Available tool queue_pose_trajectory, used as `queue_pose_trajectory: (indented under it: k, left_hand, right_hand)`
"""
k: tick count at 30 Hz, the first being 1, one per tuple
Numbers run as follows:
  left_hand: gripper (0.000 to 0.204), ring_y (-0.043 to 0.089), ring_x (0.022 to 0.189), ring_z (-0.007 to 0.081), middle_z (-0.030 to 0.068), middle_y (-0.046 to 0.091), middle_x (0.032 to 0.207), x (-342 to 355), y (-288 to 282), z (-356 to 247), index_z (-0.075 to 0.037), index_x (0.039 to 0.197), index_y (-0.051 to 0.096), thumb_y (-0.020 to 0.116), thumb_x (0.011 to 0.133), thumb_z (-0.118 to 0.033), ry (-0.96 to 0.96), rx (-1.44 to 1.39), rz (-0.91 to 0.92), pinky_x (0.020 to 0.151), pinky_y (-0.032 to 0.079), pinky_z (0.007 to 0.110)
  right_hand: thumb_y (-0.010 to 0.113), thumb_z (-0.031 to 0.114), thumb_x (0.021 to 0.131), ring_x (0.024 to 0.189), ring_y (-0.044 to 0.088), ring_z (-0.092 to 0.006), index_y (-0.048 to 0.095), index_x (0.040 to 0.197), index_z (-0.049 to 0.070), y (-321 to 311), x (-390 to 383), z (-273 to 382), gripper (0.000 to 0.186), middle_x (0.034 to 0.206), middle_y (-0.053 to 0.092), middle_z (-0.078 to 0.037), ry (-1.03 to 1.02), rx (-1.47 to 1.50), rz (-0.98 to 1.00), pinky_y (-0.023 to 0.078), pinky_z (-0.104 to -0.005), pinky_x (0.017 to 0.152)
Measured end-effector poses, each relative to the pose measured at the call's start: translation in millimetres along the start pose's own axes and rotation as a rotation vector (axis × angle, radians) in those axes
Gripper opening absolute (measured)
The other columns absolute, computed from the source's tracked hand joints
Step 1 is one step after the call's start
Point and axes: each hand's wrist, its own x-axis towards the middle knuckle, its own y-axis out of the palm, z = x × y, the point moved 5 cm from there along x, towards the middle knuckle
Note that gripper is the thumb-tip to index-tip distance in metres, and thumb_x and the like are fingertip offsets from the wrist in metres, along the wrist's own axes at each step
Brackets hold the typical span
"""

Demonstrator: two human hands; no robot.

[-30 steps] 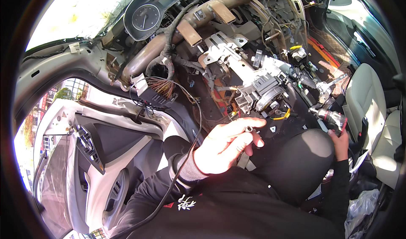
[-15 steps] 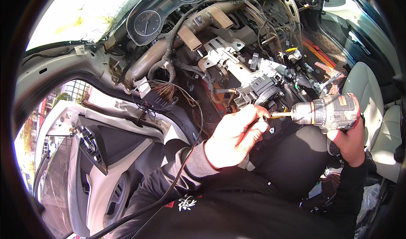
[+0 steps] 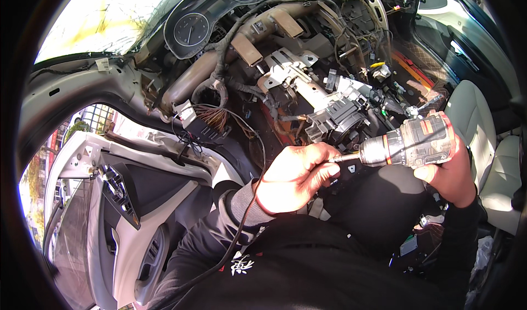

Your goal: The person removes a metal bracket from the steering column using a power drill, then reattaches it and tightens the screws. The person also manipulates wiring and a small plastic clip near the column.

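My right hand (image 3: 447, 173) is wrapped round the grip of a cordless drill (image 3: 409, 142), which has a black and grey body with red trim. The drill lies level, its chuck toward the left. From the chuck a thin metal bit (image 3: 347, 157) reaches my left hand (image 3: 296, 178). Thumb and forefinger of that hand are pinched at the bit's end; whether a small part sits between them is hidden. Just behind the bit, farther from me, is a steering column assembly (image 3: 340, 115) with a black switch housing and a metal bracket.
Around me is a stripped car interior. A metal cross beam (image 3: 203, 71) with wiring harness runs ahead, below the instrument cluster (image 3: 191, 30). A loose connector block (image 3: 200, 123) hangs at left. The door (image 3: 159, 211) stands open; a black cable (image 3: 241, 206) crosses my left sleeve. Light seats (image 3: 475, 129) are at right.
The drill has moved left and tilted slightly, its bit coming up against my left fingertips. My left hand has shifted slightly left and closed more at the bit's end.
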Motion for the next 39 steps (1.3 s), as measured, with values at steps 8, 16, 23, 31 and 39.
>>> queue_pose_trajectory:
  k: [8,16,23,31,39]
  left_hand:
    - [0.023,0.076,0.084,0.0189,0.0136,0.077,0.102,-1,0,17,0.008,0.126,0.068,0.058,0.118,-0.012,-0.124,-0.516,0.262,0.080,0.063,0.032]
    - [0.020,0.078,0.093,0.0220,0.0129,0.081,0.099,83,-126,0,0.001,0.120,0.078,0.071,0.111,-0.016,0.327,0.376,-0.457,0.083,0.060,0.036]
    - [0.029,0.078,0.091,0.0304,0.0184,0.080,0.096,138,-179,55,0.000,0.119,0.081,0.075,0.105,-0.025,0.132,0.521,-0.445,0.087,0.059,0.040]
    - [0.029,0.079,0.086,0.0313,0.0177,0.081,0.090,141,-182,78,-0.001,0.113,0.083,0.077,0.102,-0.027,0.018,0.614,-0.509,0.084,0.059,0.041]
    - [0.032,0.079,0.088,0.0306,0.0172,0.081,0.091,137,-181,83,-0.001,0.114,0.082,0.076,0.103,-0.030,-0.090,0.577,-0.512,0.084,0.060,0.042]
  right_hand:
    - [0.092,0.005,0.078,0.118,0.072,-0.0152,0.065,0.146,0.000,5,24,22,0.073,0.126,0.077,-0.008,0.170,0.077,0.150,0.055,-0.0361,0.106]
    - [0.084,0.041,0.099,0.106,0.077,-0.0359,0.070,0.127,-0.001,4,153,91,0.052,0.112,0.080,-0.018,-0.338,-0.640,-0.199,0.058,-0.0441,0.095]
    - [0.082,0.040,0.097,0.107,0.079,-0.0385,0.071,0.122,0.001,59,240,134,0.047,0.109,0.080,-0.023,-0.427,-1.128,-0.131,0.062,-0.0495,0.093]
    - [0.082,0.043,0.100,0.101,0.080,-0.0384,0.068,0.117,0.000,88,264,127,0.048,0.104,0.080,-0.019,-0.546,-1.220,-0.098,0.063,-0.0480,0.088]
    - [0.084,0.038,0.099,0.103,0.080,-0.0387,0.067,0.120,-0.001,94,267,130,0.047,0.106,0.080,-0.019,-0.478,-1.205,-0.034,0.063,-0.0473,0.090]
